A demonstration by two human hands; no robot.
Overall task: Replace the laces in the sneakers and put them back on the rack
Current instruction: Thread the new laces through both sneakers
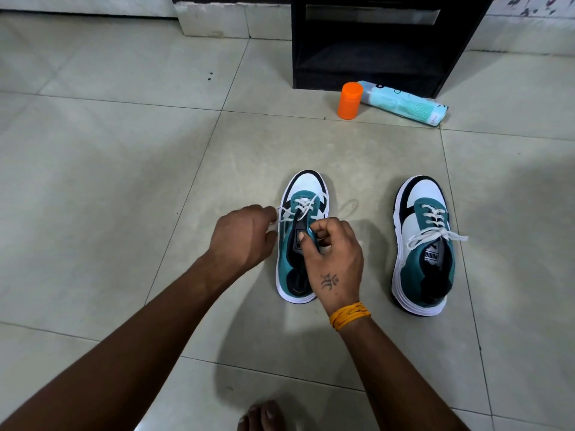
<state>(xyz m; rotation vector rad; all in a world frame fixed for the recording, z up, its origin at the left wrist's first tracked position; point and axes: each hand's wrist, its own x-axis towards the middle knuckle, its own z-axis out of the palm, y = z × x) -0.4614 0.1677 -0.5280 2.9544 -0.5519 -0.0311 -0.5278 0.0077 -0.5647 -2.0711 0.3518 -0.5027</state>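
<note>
At the bottom edge of the frame the toes of a bare foot [259, 415] show on the tiled floor [124, 150]. Just above centre, both hands work on the left-hand sneaker [295, 237], which stands toe away from the person. The left hand [241, 234] is closed on a white lace [303, 206] end and draws it out sideways to the left, likely to take up slack. The right hand [334, 259], with a yellow thread band [350, 315] at the wrist, pinches the teal eyelet edge beside the tongue, apparently steadying the shoe against that pull. Only the front eyelets look threaded, so lacing seems partway done. Well apart to the right stands the second sneaker [424, 244], laced and tied in a bow. Farther up, an orange cap [350, 100] stands touching a pale blue bottle [404, 102] lying on its side. Behind them, at the top of the frame, the black rack [379, 42] waits with its shelves looking empty, close enough for returning the pair.
</note>
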